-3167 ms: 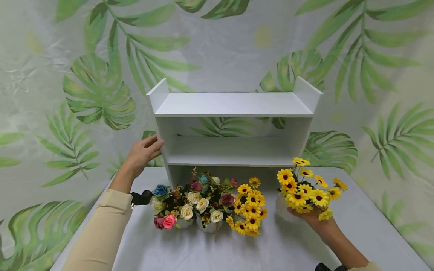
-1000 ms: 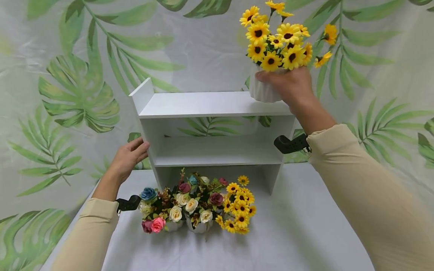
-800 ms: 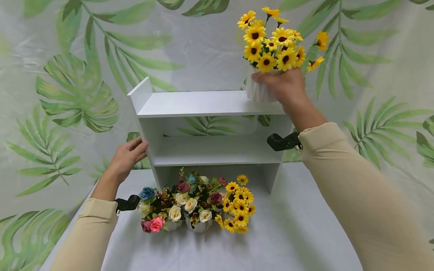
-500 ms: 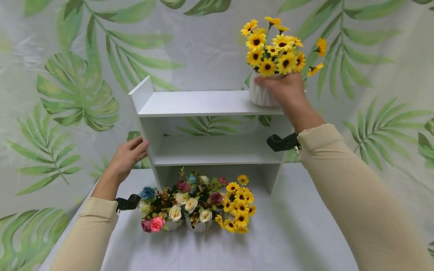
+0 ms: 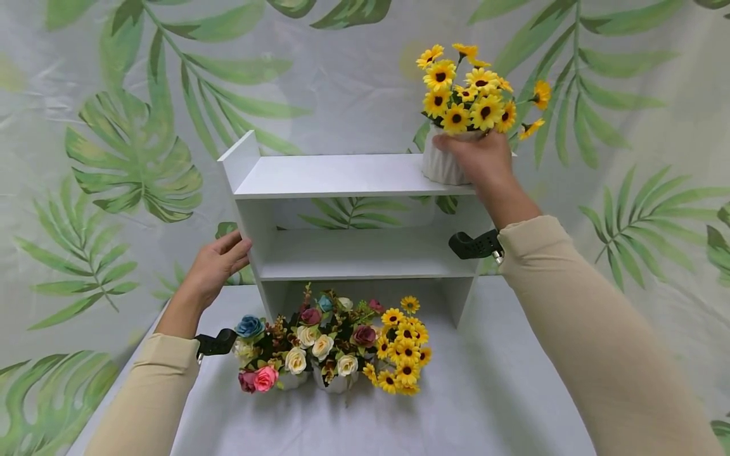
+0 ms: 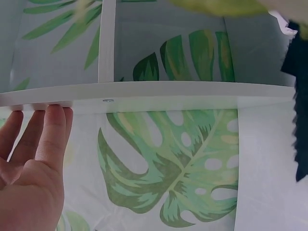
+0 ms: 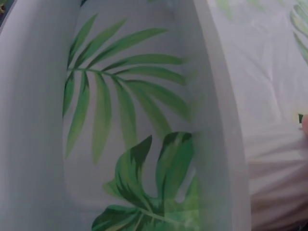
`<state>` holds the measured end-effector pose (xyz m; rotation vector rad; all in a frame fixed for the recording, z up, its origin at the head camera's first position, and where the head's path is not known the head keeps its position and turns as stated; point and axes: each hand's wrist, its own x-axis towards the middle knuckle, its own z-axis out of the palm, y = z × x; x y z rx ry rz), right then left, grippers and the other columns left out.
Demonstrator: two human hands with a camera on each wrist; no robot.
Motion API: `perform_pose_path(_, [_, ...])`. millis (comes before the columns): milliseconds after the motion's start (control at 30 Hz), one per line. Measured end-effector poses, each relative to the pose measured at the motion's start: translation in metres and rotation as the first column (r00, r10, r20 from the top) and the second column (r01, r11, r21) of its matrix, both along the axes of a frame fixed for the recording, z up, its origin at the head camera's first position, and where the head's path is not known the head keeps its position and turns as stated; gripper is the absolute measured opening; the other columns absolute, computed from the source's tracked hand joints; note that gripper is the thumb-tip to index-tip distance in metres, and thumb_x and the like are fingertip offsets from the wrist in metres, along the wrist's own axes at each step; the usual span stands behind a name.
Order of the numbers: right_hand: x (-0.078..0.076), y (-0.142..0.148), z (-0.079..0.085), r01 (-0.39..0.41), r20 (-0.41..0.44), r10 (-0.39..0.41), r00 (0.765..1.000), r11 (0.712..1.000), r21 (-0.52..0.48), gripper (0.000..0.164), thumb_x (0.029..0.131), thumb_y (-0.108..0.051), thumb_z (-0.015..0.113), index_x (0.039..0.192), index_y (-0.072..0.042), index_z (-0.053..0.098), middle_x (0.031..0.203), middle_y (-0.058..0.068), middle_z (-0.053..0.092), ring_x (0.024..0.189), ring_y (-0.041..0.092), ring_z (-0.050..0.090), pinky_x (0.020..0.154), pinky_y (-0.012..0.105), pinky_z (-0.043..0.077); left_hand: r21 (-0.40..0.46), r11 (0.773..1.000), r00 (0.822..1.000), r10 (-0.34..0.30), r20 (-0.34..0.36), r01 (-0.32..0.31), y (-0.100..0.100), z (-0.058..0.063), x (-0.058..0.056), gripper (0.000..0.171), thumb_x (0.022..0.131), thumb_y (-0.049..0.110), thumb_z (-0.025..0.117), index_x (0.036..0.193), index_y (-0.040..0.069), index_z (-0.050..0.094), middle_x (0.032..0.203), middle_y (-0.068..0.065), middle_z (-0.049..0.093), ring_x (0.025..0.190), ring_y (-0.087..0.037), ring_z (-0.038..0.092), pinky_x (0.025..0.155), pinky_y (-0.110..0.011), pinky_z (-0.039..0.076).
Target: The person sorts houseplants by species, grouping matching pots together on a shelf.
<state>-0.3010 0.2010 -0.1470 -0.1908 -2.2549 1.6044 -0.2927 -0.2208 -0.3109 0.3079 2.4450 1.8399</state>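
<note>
In the head view my right hand [image 5: 485, 161] grips a white ribbed pot of yellow artificial sunflowers [image 5: 466, 95], thumb across its front. Its base sits at the right end of the top board of a white shelf unit [image 5: 336, 176], low against that surface. Part of the same pot [image 7: 274, 187] shows at the lower right of the right wrist view, with a fingertip at the edge. My left hand [image 5: 217, 266] rests its extended fingers on the unit's left side panel; the left wrist view shows the fingertips [image 6: 54, 115] touching that panel.
Before the unit on the white table [image 5: 485, 392] stand pots of mixed roses [image 5: 319, 345] and a second bunch of sunflowers [image 5: 403, 351]. The middle board [image 5: 365, 250] lies below the top one. A leaf-patterned cloth [image 5: 353, 76] hangs behind.
My right hand has lifted the sunflower pot from the table's right side up to the top board, then lowered it slightly. My left hand has stayed at the side panel.
</note>
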Motion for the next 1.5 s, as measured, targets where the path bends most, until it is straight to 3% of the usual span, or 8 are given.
perform_pose_path(367, [-0.004,0.006,-0.009,-0.038,-0.019,0.038,0.999,0.999,-0.023,0.087,0.086,-0.043,0.075,0.154,-0.029,0.023,0.164,-0.006,0.027,0.149,0.012,0.028,0.128,0.031,0.023,0.009,1.0,1.0,0.002,-0.02,-0.002,0.002,-0.001,-0.001,0.075,0.102,0.049,0.048,0.161,0.016,0.016,0.168,-0.012,0.016,0.149,-0.035,0.031,0.123,-0.049,0.032])
perform_pose_path(533, [0.004,0.004,-0.016,0.006,-0.076,0.005,0.997,0.991,0.132,0.094,0.088,-0.055,0.067,0.159,-0.022,0.014,0.167,0.001,0.019,0.153,0.016,0.021,0.129,0.034,0.021,0.012,1.0,1.0,0.003,-0.023,-0.003,0.003,-0.002,-0.002,0.074,0.102,0.049,0.048,0.161,0.016,0.017,0.168,-0.011,0.016,0.149,-0.034,0.032,0.123,-0.048,0.033])
perform_pose_path(767, [0.049,-0.002,-0.039,0.132,-0.368,-0.009,0.93,0.942,0.309,0.082,0.092,-0.038,0.064,0.157,-0.015,0.02,0.162,0.005,0.024,0.15,0.021,0.026,0.128,0.042,0.025,0.0,1.0,1.0,-0.005,-0.018,0.005,0.005,-0.006,-0.001,0.075,0.102,0.048,0.049,0.161,0.014,0.016,0.167,-0.013,0.017,0.15,-0.035,0.031,0.122,-0.05,0.033])
perform_pose_path(1000, [0.107,0.002,-0.082,0.006,-0.431,0.181,0.884,0.917,0.399,0.065,0.093,-0.014,0.068,0.148,-0.001,0.035,0.153,0.015,0.037,0.143,0.031,0.036,0.113,0.059,0.038,0.014,1.0,1.0,-0.001,-0.017,0.001,0.003,-0.004,0.003,0.076,0.102,0.049,0.048,0.161,0.014,0.016,0.168,-0.011,0.015,0.151,-0.033,0.027,0.123,-0.049,0.032])
perform_pose_path(1133, [0.118,0.011,-0.124,-0.055,-0.344,0.199,0.917,0.921,0.386,0.058,0.095,-0.012,0.065,0.145,0.0,0.04,0.148,0.017,0.043,0.137,0.033,0.043,0.107,0.042,0.045,0.026,1.0,1.0,0.008,-0.014,-0.008,0.003,-0.002,0.003,0.075,0.102,0.048,0.049,0.16,0.014,0.017,0.168,-0.01,0.014,0.153,-0.032,0.025,0.123,-0.048,0.033])
perform_pose_path(1300, [0.111,0.024,-0.175,-0.182,-0.019,0.192,0.981,0.956,0.231,0.05,0.103,-0.024,0.054,0.146,-0.004,0.038,0.146,0.015,0.047,0.131,0.03,0.049,0.094,0.012,0.046,0.054,0.998,1.0,0.026,-0.011,-0.025,0.003,0.003,0.0,0.073,0.101,0.047,0.051,0.16,0.015,0.02,0.169,-0.007,0.013,0.154,-0.029,0.022,0.124,-0.046,0.032])
perform_pose_path(1433, [0.1,0.032,-0.216,-0.232,0.173,0.206,0.963,0.962,0.145,0.045,0.104,-0.019,0.052,0.144,-0.002,0.04,0.141,0.019,0.052,0.125,0.029,0.055,0.087,0.011,0.048,0.065,0.997,0.999,0.031,-0.004,-0.031,0.003,0.004,0.001,0.074,0.101,0.047,0.051,0.16,0.016,0.02,0.169,-0.006,0.012,0.154,-0.029,0.022,0.124,-0.047,0.032])
perform_pose_path(1500, [0.097,0.033,-0.236,-0.274,0.246,0.235,0.941,0.951,0.14,0.043,0.103,-0.017,0.053,0.141,0.001,0.043,0.136,0.021,0.056,0.119,0.028,0.059,0.088,0.022,0.055,0.067,0.997,0.999,0.033,0.0,-0.033,0.002,0.003,0.002,0.074,0.101,0.047,0.051,0.16,0.016,0.02,0.169,-0.006,0.012,0.154,-0.029,0.022,0.124,-0.047,0.032])
